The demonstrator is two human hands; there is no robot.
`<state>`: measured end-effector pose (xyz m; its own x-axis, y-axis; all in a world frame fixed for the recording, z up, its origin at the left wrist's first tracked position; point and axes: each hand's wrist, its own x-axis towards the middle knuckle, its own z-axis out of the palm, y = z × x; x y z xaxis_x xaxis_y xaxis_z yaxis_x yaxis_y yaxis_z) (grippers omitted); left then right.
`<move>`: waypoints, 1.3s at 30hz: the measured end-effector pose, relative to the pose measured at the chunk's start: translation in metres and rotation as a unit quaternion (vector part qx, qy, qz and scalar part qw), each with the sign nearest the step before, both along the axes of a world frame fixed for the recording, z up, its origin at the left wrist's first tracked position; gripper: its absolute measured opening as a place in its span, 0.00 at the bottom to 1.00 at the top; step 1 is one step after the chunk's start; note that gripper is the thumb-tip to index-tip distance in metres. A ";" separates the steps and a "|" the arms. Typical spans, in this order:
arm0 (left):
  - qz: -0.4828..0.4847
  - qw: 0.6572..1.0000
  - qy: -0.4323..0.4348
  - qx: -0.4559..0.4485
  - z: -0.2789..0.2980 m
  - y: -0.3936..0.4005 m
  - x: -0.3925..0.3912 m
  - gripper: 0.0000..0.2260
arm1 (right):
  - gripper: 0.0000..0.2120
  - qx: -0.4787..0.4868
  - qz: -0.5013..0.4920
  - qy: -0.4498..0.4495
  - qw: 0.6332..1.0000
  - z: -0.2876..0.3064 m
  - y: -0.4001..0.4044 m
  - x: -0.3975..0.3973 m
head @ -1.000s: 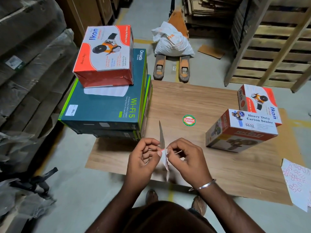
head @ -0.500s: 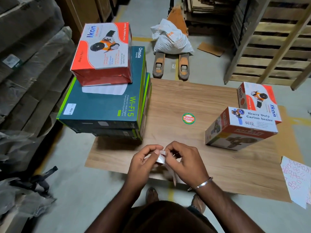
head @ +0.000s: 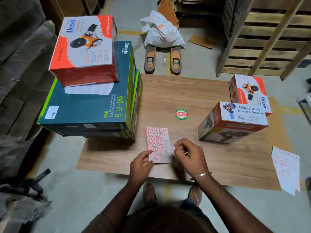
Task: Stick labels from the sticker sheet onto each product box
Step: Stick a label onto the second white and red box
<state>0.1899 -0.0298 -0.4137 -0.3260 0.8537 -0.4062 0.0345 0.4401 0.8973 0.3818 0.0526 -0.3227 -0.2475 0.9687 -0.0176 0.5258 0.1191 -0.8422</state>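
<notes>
Sticker sheet (head: pixel 157 144) now flat, face up, over near edge of surface (head: pixel 185 91); a second ago it was held edge-on, folded between both hands. Left hand (head: pixel 140 163) pinches lower left corner of sheet. Right hand (head: pixel 190 153): grip narrow, fingertips closed at sheet's right side, probably on one label, too blurred to confirm; thin pale stick pokes out of fingers. Judgement: peeling step, no label on box yet. Carton sealer box (head: pixel 234 121) waits at right. Second used sheet (head: pixel 286 167) hangs off right edge. Labels on boxes hard to make out.
</notes>
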 end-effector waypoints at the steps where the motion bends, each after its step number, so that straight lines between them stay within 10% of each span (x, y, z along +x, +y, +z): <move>1: -0.008 1.000 0.023 -0.015 -0.009 0.002 0.001 0.18 | 0.05 -0.005 -0.006 -0.001 1.000 -0.004 0.001 0.003; 8: -0.042 0.951 0.306 -0.023 -0.024 -0.008 0.014 0.18 | 0.12 -0.060 -0.040 0.051 0.996 -0.013 0.007 0.023; 14: -0.049 0.998 0.037 0.002 0.063 0.015 0.061 0.07 | 0.09 -0.061 -0.041 0.107 0.992 0.006 0.016 0.050; 19: -0.013 0.992 -0.123 -0.008 0.134 0.067 0.109 0.17 | 0.08 0.102 -0.001 0.021 0.995 0.033 0.030 0.085; 30: -0.049 0.984 -0.169 0.002 0.173 0.115 0.173 0.06 | 0.05 0.238 0.021 -0.025 0.971 0.062 0.051 0.147; 39: -0.032 0.989 -0.074 0.125 0.166 0.126 0.206 0.04 | 0.07 0.020 -0.070 0.219 0.973 0.063 0.068 0.174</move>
<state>0.3963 0.0966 -0.2477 -0.2215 0.9501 -0.2197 -0.0851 0.2056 0.9749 0.5559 0.1208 -0.2593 -0.0887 0.9912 0.0986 0.1310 0.1097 -0.9853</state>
